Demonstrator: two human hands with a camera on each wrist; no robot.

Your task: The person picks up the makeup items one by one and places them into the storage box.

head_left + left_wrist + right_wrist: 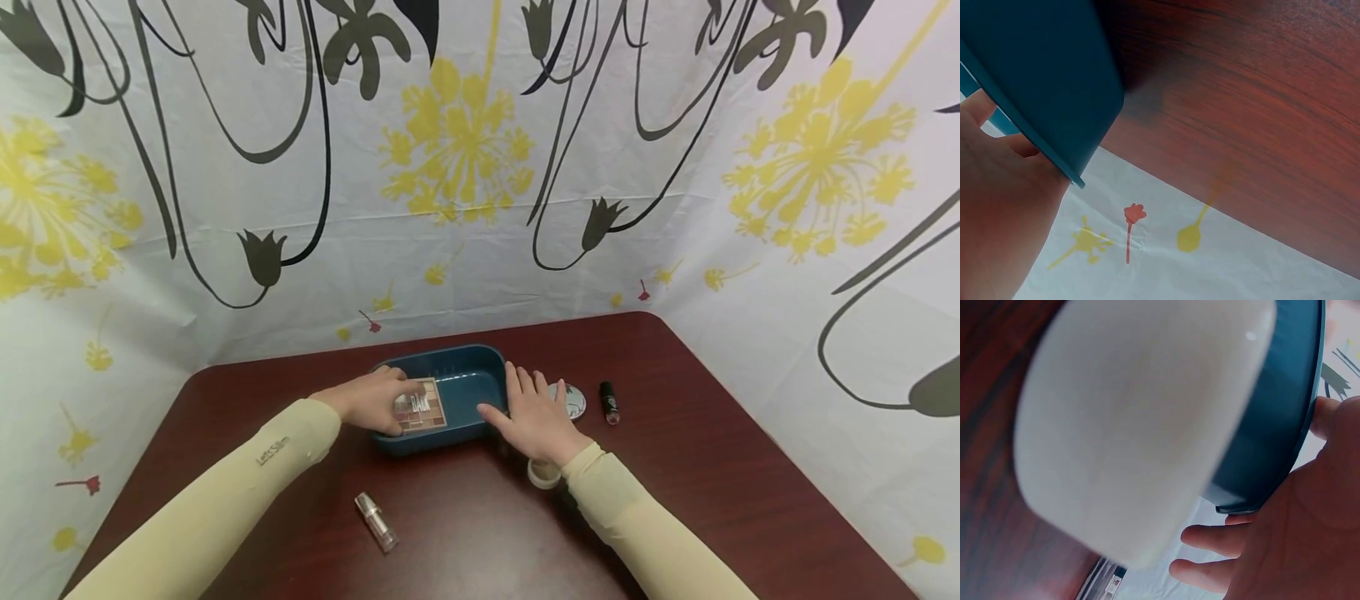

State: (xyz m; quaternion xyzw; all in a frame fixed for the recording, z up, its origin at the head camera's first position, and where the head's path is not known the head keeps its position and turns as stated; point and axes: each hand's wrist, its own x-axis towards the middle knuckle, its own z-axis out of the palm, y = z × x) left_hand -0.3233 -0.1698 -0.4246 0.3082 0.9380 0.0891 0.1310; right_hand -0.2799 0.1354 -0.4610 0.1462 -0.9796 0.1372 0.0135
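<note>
A blue rectangular basin [474,377] stands on the table. My left hand [375,402] reaches over its left rim and holds a makeup palette [429,408] by its left side, inside the basin. In the left wrist view the basin's outer wall [1041,69] hides the palette and most of the fingers. My right hand [538,421] lies at the basin's right rim, fingers straight and spread, thumb over the edge. Close under the right wrist stands a white jar [543,475], which looms large and blurred in the right wrist view.
Beyond the right hand lies a round patterned disc [573,402], partly covered, with a small dark tube [609,404] to its right. A gold-and-clear cosmetic tube [377,522] lies in front of the basin. Floral cloth [465,275] walls surround the dark red table [675,467].
</note>
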